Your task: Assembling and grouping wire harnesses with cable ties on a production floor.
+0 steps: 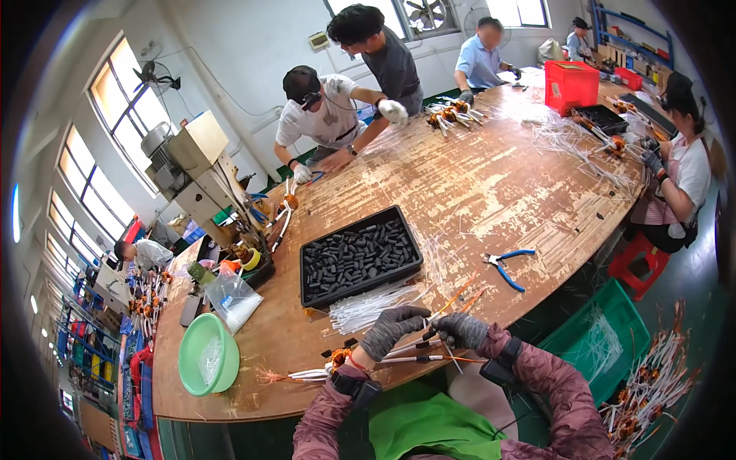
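Both my hands wear grey gloves and meet at the table's near edge. My left hand is closed around the white wires of a copper-wound coil, which lies beside my left wrist. My right hand pinches at the same wires, close to the left fingertips; the exact grip is partly hidden by the fingers. Several white leads with black sleeves and orange-coloured ends stick out below and above my hands. A pile of thin white tubes lies just beyond my left hand. Blue-handled pliers rest, jaws apart, beyond my right hand.
A black tray full of short black sleeves stands ahead. At left are a green bowl, a plastic bag and a bench machine. A green crate and heaped coils lie right. Co-workers sit or stand around the table.
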Demonstrator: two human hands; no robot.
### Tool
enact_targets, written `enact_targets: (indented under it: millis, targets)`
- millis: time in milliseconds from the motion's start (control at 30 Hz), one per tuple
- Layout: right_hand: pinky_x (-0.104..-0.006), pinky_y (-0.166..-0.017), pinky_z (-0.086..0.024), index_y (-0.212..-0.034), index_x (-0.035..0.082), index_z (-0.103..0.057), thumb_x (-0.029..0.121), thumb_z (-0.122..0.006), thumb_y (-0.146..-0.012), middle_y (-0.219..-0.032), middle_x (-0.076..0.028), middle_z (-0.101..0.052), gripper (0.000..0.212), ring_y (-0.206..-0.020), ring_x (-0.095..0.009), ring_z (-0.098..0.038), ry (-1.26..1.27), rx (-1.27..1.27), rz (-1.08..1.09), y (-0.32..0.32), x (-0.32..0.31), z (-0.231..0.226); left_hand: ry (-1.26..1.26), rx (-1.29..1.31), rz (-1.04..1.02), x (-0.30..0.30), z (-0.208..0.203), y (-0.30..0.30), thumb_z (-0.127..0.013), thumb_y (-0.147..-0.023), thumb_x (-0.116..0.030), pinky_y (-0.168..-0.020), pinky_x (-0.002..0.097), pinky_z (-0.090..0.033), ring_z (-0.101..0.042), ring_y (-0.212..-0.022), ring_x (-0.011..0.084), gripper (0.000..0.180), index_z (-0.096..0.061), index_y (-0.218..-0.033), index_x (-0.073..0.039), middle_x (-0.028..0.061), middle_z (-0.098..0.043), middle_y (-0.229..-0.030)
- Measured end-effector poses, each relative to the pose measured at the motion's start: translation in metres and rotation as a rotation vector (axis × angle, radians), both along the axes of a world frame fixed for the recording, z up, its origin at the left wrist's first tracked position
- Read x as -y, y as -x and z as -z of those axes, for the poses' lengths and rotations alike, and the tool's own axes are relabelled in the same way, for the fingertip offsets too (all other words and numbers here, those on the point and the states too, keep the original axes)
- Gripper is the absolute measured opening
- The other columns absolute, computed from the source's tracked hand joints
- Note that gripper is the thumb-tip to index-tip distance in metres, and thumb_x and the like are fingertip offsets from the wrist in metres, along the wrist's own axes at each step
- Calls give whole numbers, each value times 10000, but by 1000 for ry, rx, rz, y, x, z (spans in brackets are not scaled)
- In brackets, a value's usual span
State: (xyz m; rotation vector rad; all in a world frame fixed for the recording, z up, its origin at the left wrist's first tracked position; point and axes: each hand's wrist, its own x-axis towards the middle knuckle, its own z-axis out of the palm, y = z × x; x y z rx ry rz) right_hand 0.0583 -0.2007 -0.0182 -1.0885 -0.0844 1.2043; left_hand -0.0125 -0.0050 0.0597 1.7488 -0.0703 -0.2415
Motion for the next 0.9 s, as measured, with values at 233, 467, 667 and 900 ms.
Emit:
enact_targets:
  millis: [233,467,667,900]
  targets:
    - [-221,-451,-356,-899,116,-550,259,-542,-902,-591,38,-476,143,-468,-80,-443,-55,-18,-24,2,3,3,-25,23,-80,7,13,-3,-645,-816,-110,-774,258,-475,-599,-838,130,261,-641,-1040,22,78,-668,-936]
    - [-233,-461,-399,-871,93,-549,255,-526,-916,-598,17,-510,169,-485,-95,-490,-104,-61,-48,2,4,3,-112,75,-200,8,25,-2,-651,-805,-77,-732,244,-487,-593,-789,104,217,-661,-1006,1,51,-671,-884]
    - [-244,-464,-405,-877,85,-562,261,-539,-910,-599,13,-510,180,-494,-101,-492,-90,-53,-24,2,9,4,-14,25,-215,12,19,-1,-665,-789,-85,-758,246,-489,-609,-813,122,261,-639,-1023,27,86,-674,-931]
    - [-241,-486,-417,-874,76,-565,245,-539,-908,-605,17,-513,175,-504,-86,-492,-98,-53,13,8,12,7,-128,34,-185,15,18,1,-663,-796,-89,-735,250,-487,-603,-795,115,240,-648,-1014,9,72,-677,-909]
